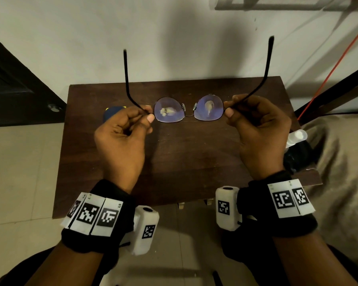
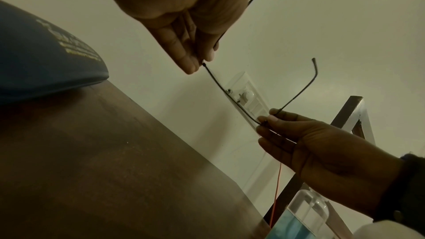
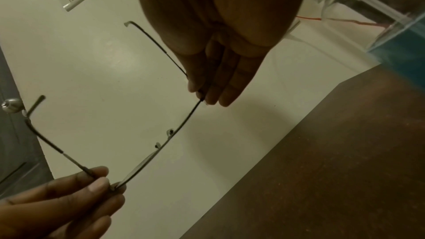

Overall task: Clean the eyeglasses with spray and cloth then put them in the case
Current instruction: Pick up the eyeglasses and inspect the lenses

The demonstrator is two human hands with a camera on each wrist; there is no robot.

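Hands come first: the left hand pinches the eyeglasses at their left hinge between thumb and curled forefinger, and the right hand pinches the right hinge the same way, so the frame hangs spread between them, clear of the table below. Both temples are unfolded and point away from the person toward the wall. Pale reflections or smears show on both lenses; which, I cannot tell.

Judging by the open temples and the lenses turned toward the wearer, the step in hand looks like an inspection, either ahead of spraying or between wipes. No cloth can be made out with certainty; a dark bundle just outside the right wrist may be it. The next move probably calls for freeing one hand: the left would keep its grip on the frame while the right lets go to reach outward.

Just outside the right hand stands the spray bottle, clear with blue liquid, close enough that a careless wrist could knock it. Just beyond the left hand's knuckles lies the blue case, seemingly closed, so it needs opening later. Farther off, past the table, an orange cord runs down the wall.
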